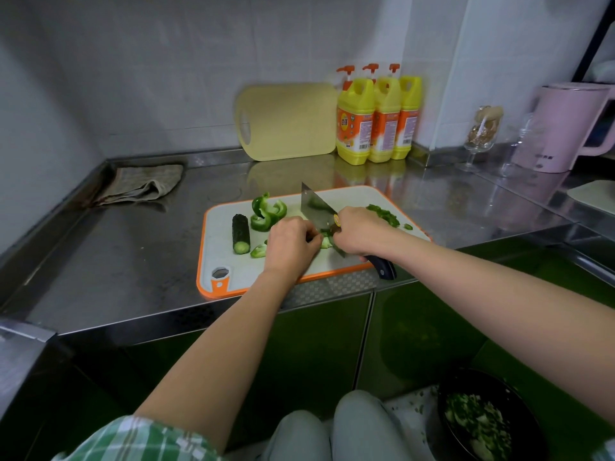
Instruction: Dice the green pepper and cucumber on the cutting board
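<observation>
On the cutting board (226,261) lies one cucumber stub (241,233); behind, three bottles (386,121).

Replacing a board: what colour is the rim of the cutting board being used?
Orange rim on the white plastic cutting board, clearest in the head view.

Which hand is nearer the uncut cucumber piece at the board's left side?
Left. The left hand sits just right of the cucumber piece; the right hand is farther right, gripping the cleaver.
</observation>
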Available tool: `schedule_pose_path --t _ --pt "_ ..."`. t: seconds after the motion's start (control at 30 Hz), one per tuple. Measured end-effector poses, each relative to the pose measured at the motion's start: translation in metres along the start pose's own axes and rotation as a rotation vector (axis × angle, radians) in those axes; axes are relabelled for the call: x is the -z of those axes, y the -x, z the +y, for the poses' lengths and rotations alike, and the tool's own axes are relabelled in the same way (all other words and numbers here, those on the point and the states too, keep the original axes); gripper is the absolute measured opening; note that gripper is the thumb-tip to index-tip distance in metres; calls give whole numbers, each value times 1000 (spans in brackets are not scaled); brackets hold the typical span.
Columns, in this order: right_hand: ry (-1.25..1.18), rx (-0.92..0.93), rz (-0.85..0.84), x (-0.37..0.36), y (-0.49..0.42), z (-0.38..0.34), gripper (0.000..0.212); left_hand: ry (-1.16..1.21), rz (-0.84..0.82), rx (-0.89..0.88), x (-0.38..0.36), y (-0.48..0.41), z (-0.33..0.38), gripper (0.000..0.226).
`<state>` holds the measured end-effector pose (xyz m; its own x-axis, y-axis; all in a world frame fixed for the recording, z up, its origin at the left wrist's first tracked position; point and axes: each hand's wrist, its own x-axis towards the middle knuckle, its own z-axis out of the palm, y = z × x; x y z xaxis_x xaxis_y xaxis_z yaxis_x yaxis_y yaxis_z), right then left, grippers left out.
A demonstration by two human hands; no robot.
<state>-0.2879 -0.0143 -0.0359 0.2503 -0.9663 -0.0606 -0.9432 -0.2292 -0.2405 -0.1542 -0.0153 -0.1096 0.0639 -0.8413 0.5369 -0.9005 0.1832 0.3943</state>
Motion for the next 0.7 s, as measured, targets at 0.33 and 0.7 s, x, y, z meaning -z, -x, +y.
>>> schedule_pose_path --t 0.33,0.7 --pt "-178 30 32 16 -3 18 11 -14 -5 2 0 1 0 18" --pt "18 18 -28 5 8 0 16 -13 -14 18 -3 0 -2 13"
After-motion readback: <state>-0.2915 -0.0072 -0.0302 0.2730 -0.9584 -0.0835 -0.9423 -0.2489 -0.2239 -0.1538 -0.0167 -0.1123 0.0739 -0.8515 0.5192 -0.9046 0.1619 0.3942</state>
